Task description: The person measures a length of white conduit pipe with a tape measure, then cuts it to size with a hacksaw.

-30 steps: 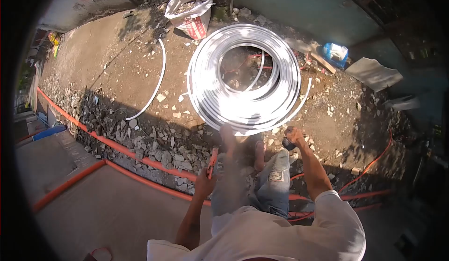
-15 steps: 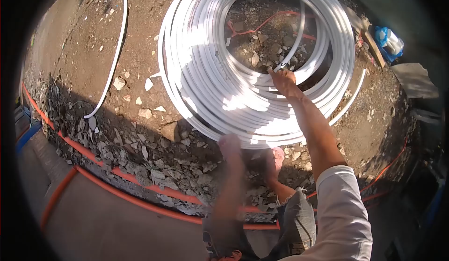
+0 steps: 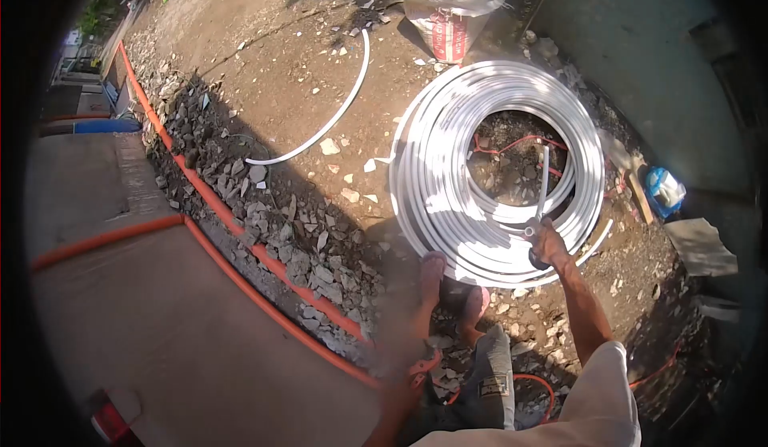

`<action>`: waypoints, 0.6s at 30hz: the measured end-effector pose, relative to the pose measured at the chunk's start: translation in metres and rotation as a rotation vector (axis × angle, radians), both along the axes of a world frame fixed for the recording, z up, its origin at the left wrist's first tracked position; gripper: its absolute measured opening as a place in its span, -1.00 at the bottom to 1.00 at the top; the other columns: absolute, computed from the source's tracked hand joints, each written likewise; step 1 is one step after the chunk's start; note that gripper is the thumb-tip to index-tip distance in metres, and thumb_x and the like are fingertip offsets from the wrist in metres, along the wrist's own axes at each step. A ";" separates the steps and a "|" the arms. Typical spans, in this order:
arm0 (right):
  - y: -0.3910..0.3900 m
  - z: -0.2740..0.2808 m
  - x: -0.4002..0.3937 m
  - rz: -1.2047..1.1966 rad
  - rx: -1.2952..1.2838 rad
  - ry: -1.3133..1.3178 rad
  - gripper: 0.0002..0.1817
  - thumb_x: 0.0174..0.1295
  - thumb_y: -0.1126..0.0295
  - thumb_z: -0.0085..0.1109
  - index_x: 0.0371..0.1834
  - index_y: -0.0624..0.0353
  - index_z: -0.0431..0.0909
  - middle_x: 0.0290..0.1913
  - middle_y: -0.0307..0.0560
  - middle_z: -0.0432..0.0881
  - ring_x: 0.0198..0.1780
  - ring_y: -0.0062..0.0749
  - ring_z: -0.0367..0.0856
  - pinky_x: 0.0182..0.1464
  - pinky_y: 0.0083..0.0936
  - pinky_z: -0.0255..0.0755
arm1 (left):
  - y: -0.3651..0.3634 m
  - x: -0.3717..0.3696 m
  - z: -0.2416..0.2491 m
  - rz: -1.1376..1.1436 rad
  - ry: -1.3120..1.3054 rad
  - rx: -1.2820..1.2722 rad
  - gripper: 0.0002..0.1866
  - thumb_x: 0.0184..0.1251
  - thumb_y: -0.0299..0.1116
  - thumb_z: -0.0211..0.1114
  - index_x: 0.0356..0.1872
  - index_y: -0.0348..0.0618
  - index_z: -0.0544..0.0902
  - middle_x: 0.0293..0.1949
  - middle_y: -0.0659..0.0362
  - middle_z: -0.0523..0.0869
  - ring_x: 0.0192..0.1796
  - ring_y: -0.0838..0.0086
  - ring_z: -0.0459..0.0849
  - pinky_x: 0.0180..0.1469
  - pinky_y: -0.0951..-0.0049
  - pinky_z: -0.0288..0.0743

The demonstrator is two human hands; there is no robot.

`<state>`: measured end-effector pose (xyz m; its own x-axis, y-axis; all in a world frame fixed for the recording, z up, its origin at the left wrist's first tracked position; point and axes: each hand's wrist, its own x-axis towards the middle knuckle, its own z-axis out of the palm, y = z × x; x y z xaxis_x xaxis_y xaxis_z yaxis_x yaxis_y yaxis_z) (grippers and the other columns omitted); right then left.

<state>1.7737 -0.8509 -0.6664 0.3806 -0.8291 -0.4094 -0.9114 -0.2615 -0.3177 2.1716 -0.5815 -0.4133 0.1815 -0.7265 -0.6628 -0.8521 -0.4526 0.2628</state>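
A big coil of white pipe [image 3: 436,183] lies on the stony ground. My right hand [image 3: 550,245] is closed around a free length of white pipe [image 3: 545,176] at the coil's near inner side. A round open pipe end [image 3: 530,231] shows beside its fingers, and a dark patch lies just under the hand. Low in the view, close to my thigh, my left hand [image 3: 400,392] is blurred and closed on an orange tool [image 3: 424,365], whose kind I cannot tell. My feet [image 3: 433,266] stand at the coil's near edge.
A cut piece of white pipe [image 3: 334,119] lies left of the coil. Behind it stands a white sack [image 3: 452,19] of rubble. Orange pipes [image 3: 216,203] run along broken stones [image 3: 272,223] on the left. A wood strip [image 3: 640,197] and a blue plastic bag [image 3: 664,192] lie right.
The view has swung, bringing the sack into sight. My right hand keeps hold of the pipe, whose open end now shows. The orange tool has come up from my waist with my left hand.
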 end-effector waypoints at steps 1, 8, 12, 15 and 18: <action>0.015 0.012 -0.011 0.082 -0.061 -0.047 -0.69 0.22 0.26 0.18 0.02 0.01 0.55 -0.05 -0.05 0.53 -0.10 -0.08 0.58 -0.05 -0.19 0.52 | -0.025 0.001 0.017 0.011 0.045 -0.066 -0.61 0.12 -0.14 0.40 -0.23 -0.18 0.46 -0.26 -0.04 0.51 -0.19 -0.05 0.57 -0.22 0.03 0.48; 0.074 0.273 0.084 -0.242 0.218 -0.347 -0.70 0.23 0.28 0.20 -0.01 0.09 0.46 -0.07 0.11 0.51 -0.05 0.06 0.56 -0.05 -0.08 0.44 | -0.147 0.121 0.047 0.263 0.222 -0.373 -0.65 0.21 -0.21 0.35 -0.21 -0.28 0.47 -0.28 -0.10 0.56 -0.27 0.00 0.60 -0.21 0.15 0.47; 0.129 0.265 0.097 -0.326 0.383 -0.076 -0.64 0.30 0.22 0.16 0.06 0.18 0.44 -0.15 0.22 0.58 -0.14 0.20 0.58 -0.12 -0.07 0.44 | -0.246 0.202 0.017 0.331 0.205 -0.278 -0.74 0.31 -0.25 0.23 -0.14 -0.22 0.50 -0.31 -0.11 0.64 -0.21 -0.08 0.64 -0.21 0.05 0.47; 0.178 0.245 0.132 -0.523 0.301 0.139 -0.62 0.33 0.18 0.14 0.00 0.27 0.44 -0.18 0.29 0.62 -0.17 0.28 0.60 -0.18 0.00 0.45 | -0.338 0.280 -0.083 0.199 0.132 -0.142 -0.72 0.30 -0.21 0.22 -0.18 -0.21 0.49 -0.29 -0.12 0.63 -0.18 -0.10 0.63 -0.18 0.03 0.47; 0.132 0.276 0.228 -1.208 0.530 0.142 -0.55 0.29 0.11 0.17 -0.04 0.33 0.44 -0.28 0.31 0.65 -0.16 0.33 0.62 -0.19 0.06 0.42 | -0.438 0.341 -0.217 0.087 0.073 -0.049 -0.73 0.25 -0.29 0.27 -0.14 -0.22 0.49 -0.25 -0.12 0.64 -0.18 -0.08 0.66 -0.25 0.06 0.49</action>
<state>2.0015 -0.7190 -0.3900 -0.5510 -0.3426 -0.7609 -0.5151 0.8570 -0.0128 2.5125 -1.0193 -0.6303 0.1981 -0.7421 -0.6403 -0.7877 -0.5093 0.3466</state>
